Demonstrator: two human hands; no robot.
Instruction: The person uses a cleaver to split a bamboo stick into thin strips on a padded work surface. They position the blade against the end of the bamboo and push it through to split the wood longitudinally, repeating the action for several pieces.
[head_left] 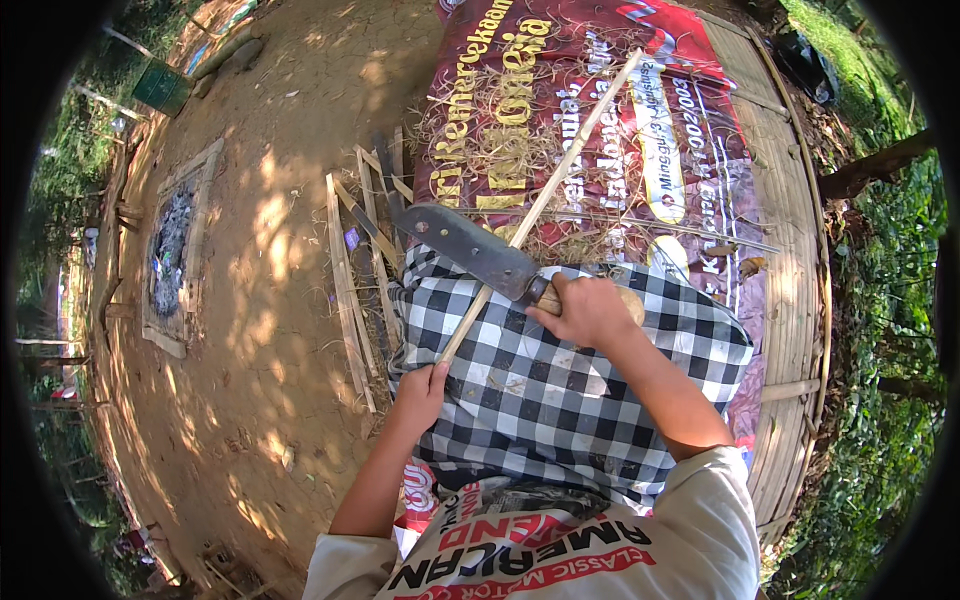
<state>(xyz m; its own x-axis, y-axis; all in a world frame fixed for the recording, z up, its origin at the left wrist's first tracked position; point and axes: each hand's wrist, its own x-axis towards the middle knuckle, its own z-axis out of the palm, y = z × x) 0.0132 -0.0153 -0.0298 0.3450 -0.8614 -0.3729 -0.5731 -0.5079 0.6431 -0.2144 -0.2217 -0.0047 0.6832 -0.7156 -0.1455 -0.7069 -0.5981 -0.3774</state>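
My right hand [588, 312] is wrapped round the wooden handle of a machete [465, 248]. Its broad dark blade points up and left, lying across a long pale bamboo strip [575, 150]. The lower end of that strip is pinched in my left hand [420, 392], close to my left knee. From there it slants up and right, over my lap and the banner. A black-and-white checkered cloth [560, 400] covers my lap under both hands. I cannot tell how far the edge bites into the strip.
Curly shavings [480, 130] litter a red printed banner [690, 120] spread over a bamboo platform [785, 260]. Thin sticks [680, 222] lie across it. Several split bamboo pieces [345, 300] lean at its left side. On the dirt ground [270, 230] is a framed ash pit [172, 245].
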